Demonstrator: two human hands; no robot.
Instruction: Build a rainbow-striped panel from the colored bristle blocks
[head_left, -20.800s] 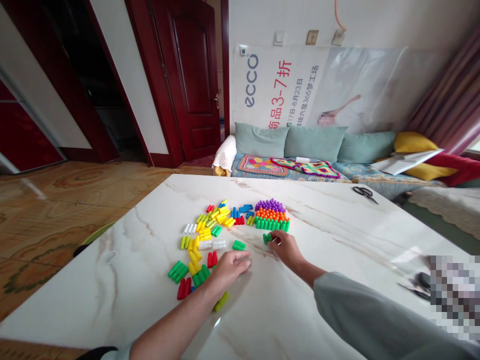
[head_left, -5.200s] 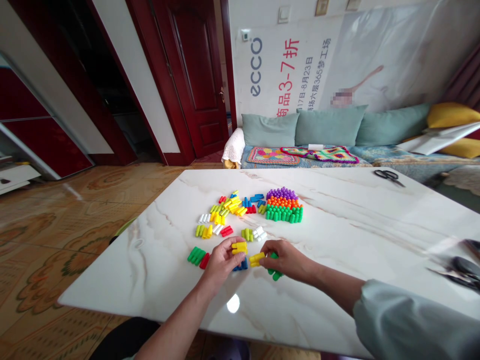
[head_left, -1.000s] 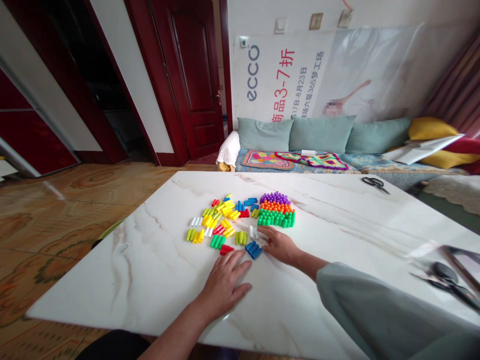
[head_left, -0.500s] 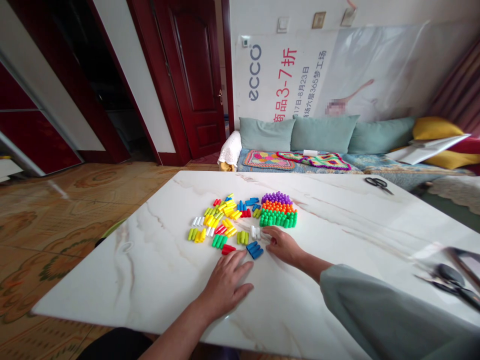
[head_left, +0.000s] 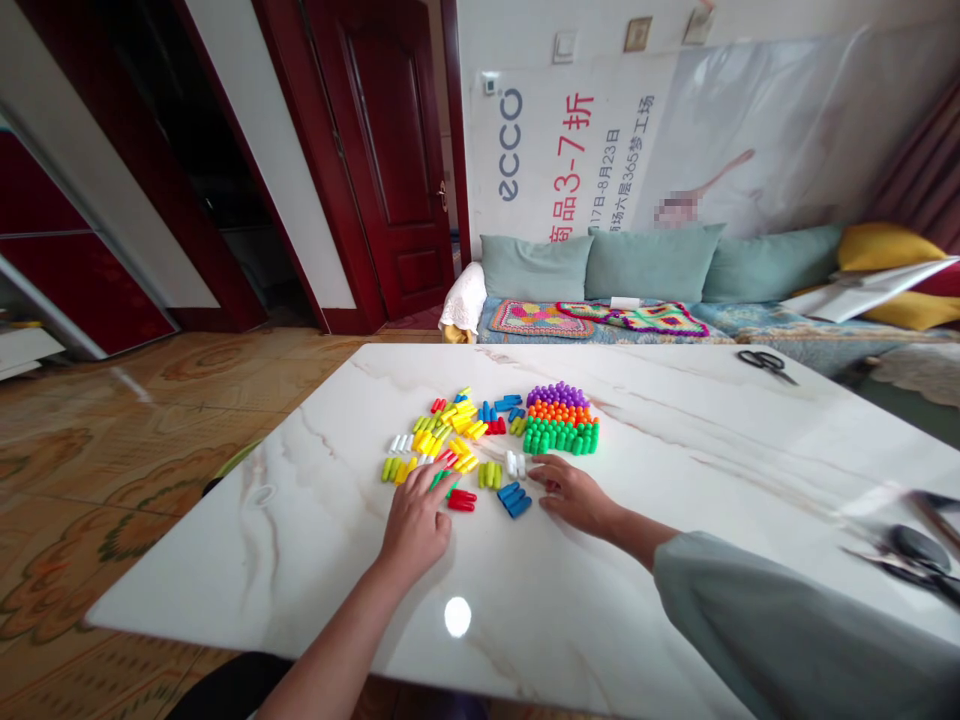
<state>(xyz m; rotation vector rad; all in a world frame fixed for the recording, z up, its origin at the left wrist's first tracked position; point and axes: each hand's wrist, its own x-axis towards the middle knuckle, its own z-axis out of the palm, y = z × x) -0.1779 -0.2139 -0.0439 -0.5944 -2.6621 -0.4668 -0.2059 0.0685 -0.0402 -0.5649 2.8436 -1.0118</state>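
Observation:
My left hand (head_left: 416, 515) reaches over the left part of a spread of small coloured plastic pegs, fingers stretched out and apart. Its fingertips lie over the green pegs (head_left: 444, 484), partly covering them; whether they touch is hard to tell. A red group (head_left: 462, 500) lies just right of that hand. My right hand (head_left: 574, 497) rests at the right, fingers loosely bent and apart, holding nothing visible. Beside its fingertips lie white pegs (head_left: 515, 463) and blue pegs (head_left: 514, 499). Behind it stands a tight block of upright green pegs (head_left: 561, 437), orange pegs (head_left: 559, 412) and purple pegs (head_left: 556, 395).
Yellow pegs (head_left: 459, 412) lie heaped at the spread's back left, and yellow-green ones (head_left: 490, 475) nearer the middle. Black scissors (head_left: 765, 362) lie at the marble-patterned table's (head_left: 300, 520) far right; another dark-handled tool (head_left: 911, 570) is at the right edge. A sofa (head_left: 652, 270) stands behind.
My left hand has moved left and forward from the red pegs to above the green ones. My right hand has drawn slightly away from the white pegs. The view has shifted slightly.

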